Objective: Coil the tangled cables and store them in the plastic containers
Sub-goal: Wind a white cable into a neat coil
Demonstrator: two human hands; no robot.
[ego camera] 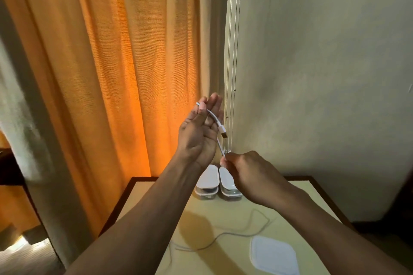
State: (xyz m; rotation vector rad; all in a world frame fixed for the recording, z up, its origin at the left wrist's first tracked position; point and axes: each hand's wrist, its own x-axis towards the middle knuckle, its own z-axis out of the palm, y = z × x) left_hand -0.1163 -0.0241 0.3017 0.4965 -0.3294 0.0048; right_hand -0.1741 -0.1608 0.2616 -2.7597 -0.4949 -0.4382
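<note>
- Head view, centre: the left hand (196,138) is raised with its four fingers straight and pressed together. Its thumb (202,106) pinches a white cable (213,117) against them.
- The cable crosses the palm toward 5 o'clock and ends in a plug (223,133) hanging free.
- A second stretch of cable runs down to the right hand (248,174), whose curled fingertips pinch it.
- At 6 o'clock of the hands, on the table (223,214), a lidded container (207,179) touches a second container (228,182).
- At 6 o'clock in frame, a loose cord (232,235) lies slack; whether it joins the held cable cannot be told.
- At 5 o'clock, a white lid (273,254) lies flat.
</note>
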